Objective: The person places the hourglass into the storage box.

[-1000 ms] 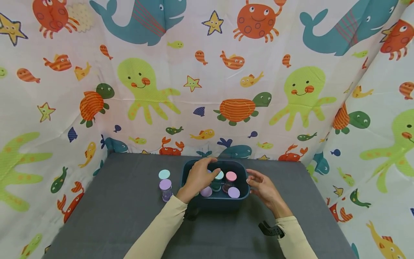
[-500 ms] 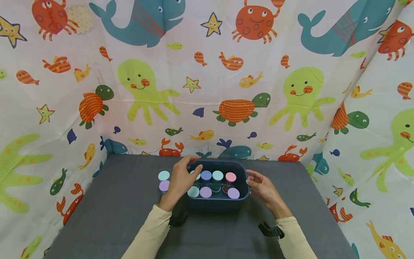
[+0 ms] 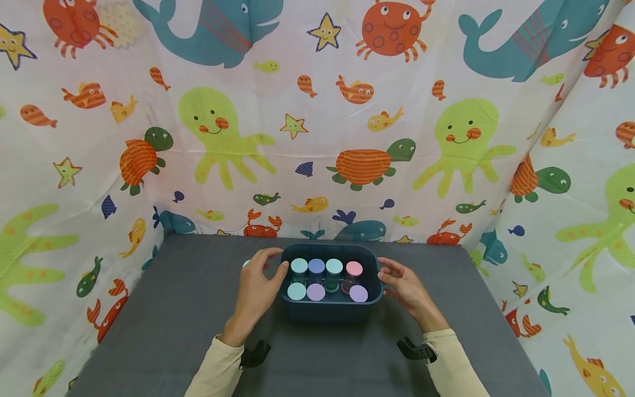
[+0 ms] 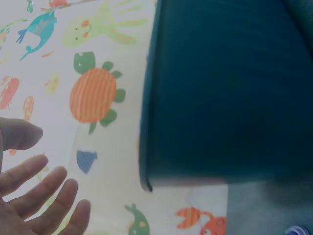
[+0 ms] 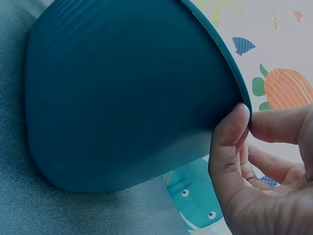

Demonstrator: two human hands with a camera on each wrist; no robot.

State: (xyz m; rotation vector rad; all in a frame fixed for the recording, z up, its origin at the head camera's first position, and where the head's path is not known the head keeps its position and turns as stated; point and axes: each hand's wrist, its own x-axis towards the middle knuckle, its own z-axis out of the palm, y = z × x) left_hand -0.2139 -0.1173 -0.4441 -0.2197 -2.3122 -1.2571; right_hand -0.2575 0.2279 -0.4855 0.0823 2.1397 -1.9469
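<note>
In the head view a dark blue bin (image 3: 327, 313) stands on the table, with several small lidded jars inside. Their lids show aqua (image 3: 299, 266), blue (image 3: 316, 266), pink (image 3: 354, 269) and purple (image 3: 359, 294). My right hand (image 3: 407, 289) pinches the bin's right rim between thumb and finger, as the right wrist view shows at the rim (image 5: 234, 73). Just off the bin's left end is my left hand (image 3: 255, 289), its fingers spread and loosely bent. A gap shows between that hand (image 4: 39, 196) and the bin wall (image 4: 220, 98) in the left wrist view.
Left of the bin, an aqua lid (image 3: 245, 263) peeks out from behind my left hand, mostly hidden. A jar top (image 4: 298, 230) shows at the left wrist view's corner. Sea-animal cloth (image 3: 317, 138) hangs behind and beside the grey tabletop (image 3: 149, 331).
My left hand has moved left, out from over the bin to beside its left end, uncovering the jars inside. It now covers the jars outside. My right hand stays at the rim.
</note>
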